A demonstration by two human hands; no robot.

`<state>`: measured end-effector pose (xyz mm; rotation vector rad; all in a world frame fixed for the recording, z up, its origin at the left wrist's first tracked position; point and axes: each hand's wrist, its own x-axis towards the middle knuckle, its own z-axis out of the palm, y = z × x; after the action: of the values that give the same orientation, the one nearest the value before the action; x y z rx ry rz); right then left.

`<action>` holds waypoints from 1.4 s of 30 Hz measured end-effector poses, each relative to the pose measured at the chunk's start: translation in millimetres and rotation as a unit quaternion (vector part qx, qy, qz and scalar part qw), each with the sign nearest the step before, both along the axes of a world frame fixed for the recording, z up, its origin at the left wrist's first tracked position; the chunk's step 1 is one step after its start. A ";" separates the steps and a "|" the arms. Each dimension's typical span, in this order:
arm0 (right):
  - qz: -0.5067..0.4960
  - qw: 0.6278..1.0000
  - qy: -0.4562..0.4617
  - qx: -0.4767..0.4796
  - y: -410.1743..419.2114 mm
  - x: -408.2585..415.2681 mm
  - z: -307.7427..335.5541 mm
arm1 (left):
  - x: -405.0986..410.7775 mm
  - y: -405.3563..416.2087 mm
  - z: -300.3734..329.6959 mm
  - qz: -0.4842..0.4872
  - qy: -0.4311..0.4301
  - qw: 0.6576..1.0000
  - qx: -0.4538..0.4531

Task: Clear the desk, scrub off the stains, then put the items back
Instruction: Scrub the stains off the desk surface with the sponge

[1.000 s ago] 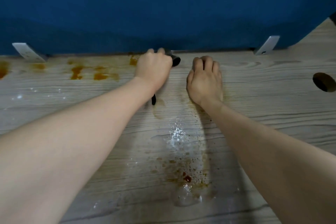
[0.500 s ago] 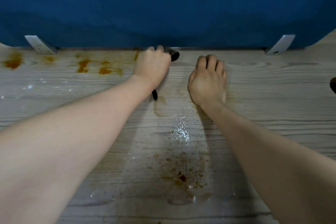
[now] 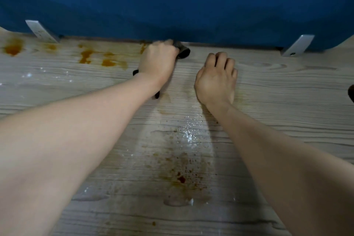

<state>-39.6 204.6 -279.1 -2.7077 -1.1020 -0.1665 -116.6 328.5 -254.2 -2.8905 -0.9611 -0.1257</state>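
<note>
A pale wood-grain desk [image 3: 277, 90] fills the head view, backed along its far edge by a dark blue partition panel [image 3: 172, 2] held by two grey metal brackets, one at the far left [image 3: 41, 33] and one at the far right [image 3: 297, 45]. A dark hole shows at the right edge, cut off by the frame.

Orange-brown stains [image 3: 86, 56] run along the far left of the desk, close to the panel. Nearer the middle lies a wet patch with brown specks and a dark red spot [image 3: 181, 179], with shiny droplets just beyond it.

The left hand [image 3: 158, 62] reaches to the far edge, its fingers curled round a dark scrubbing tool [image 3: 183, 52], pressed down on the wood by the panel; dark parts of it stick out on both sides of the hand. What sort of tool it is cannot be told.

The right hand [image 3: 216, 80] rests on the desk just right of the left, fingers bent at the knuckles with their tips on the wood, holding nothing.
</note>
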 end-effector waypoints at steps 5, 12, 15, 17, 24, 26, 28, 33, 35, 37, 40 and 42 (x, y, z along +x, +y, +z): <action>0.005 1.000 0.001 0.007 -0.8 -0.5 -0.5 | -22.4 -8.6 5.5 0.001 -0.030 0.998 -0.055; 0.006 1.000 -0.001 0.009 -1.9 -0.9 -1.0 | -26.7 2.6 7.3 -0.033 -0.005 0.999 -0.006; 0.004 1.000 0.005 0.023 -0.1 0.2 -1.7 | -14.5 6.5 8.9 -0.037 -0.008 0.999 0.006; 0.005 1.000 0.008 0.022 -0.5 -0.1 -0.5 | -22.6 3.8 10.0 -0.026 -0.025 0.999 -0.012; -0.003 0.999 -0.009 0.039 0.3 -0.8 -2.8 | -39.9 4.9 5.0 -0.037 -0.039 0.998 -0.018; -0.006 0.999 -0.011 0.039 0.2 -1.5 -3.6 | -30.2 13.6 5.8 -0.020 -0.018 1.000 -0.009; -0.005 0.999 -0.014 0.038 0.5 -0.9 -4.4 | -23.2 18.2 4.5 -0.010 -0.029 0.999 -0.015; -0.002 0.999 -0.009 0.046 1.1 -1.2 -3.9 | -39.4 2.2 3.3 0.005 -0.062 0.998 -0.023; -0.003 0.999 -0.006 0.050 0.7 -1.4 -4.0 | -47.7 -3.6 3.9 -0.023 -0.072 0.997 -0.028; -0.004 0.999 -0.015 0.048 0.9 -1.1 -4.5 | -46.5 1.1 5.2 -0.030 -0.060 0.997 -0.026; -0.004 0.999 -0.016 0.051 0.2 -1.4 -5.7 | -37.8 12.3 7.6 -0.009 -0.031 0.999 -0.023; -0.009 0.998 -0.026 0.055 0.7 -1.2 -6.5 | -32.5 16.7 7.9 0.003 -0.042 0.999 -0.028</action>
<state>-40.8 205.3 -285.6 -2.6298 -1.0503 -0.2922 -149.1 345.1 -246.3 -2.9555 -1.0019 -0.2256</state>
